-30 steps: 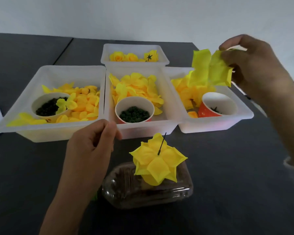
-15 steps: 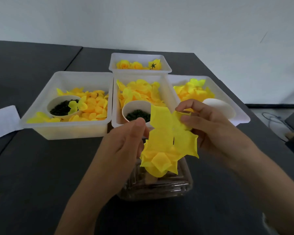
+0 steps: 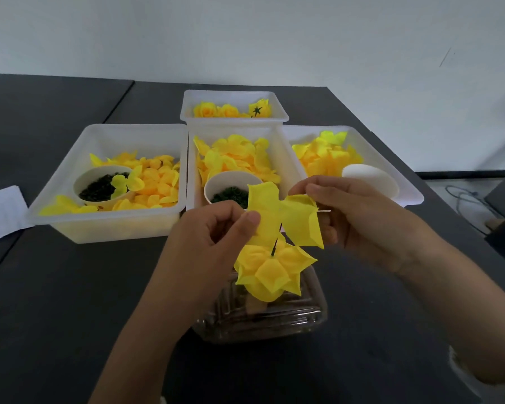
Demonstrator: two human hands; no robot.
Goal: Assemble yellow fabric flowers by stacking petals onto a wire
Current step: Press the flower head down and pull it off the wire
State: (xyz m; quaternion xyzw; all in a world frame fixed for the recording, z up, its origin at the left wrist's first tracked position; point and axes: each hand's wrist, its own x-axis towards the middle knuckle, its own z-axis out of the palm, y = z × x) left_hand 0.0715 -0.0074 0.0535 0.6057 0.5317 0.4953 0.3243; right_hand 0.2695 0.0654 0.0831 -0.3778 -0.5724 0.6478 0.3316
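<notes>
A: What sits nearest the person?
B: A clear plastic box on the dark table, just below both hands. A half-built yellow flower stands over it on a thin dark wire.

A: And the hands?
B: The left hand has its fingers curled, thumb and forefinger pinching the left edge of a loose petal layer. The right hand pinches the same layer at its right edge, fingers bent round it. The layer hangs between the two sets of fingertips, just above the flower, and the wire rises toward its middle. Whether the wire has pierced it cannot be told.

A: Beyond the fingers?
B: Three white trays. The left tray holds yellow petals and a cup of dark bits. The middle tray, just behind the left fingertips, holds petals and another cup. The right tray, behind the right knuckles, holds petals and a white cup.

A: Farthest?
B: A small tray with finished flowers, and white paper far left.
</notes>
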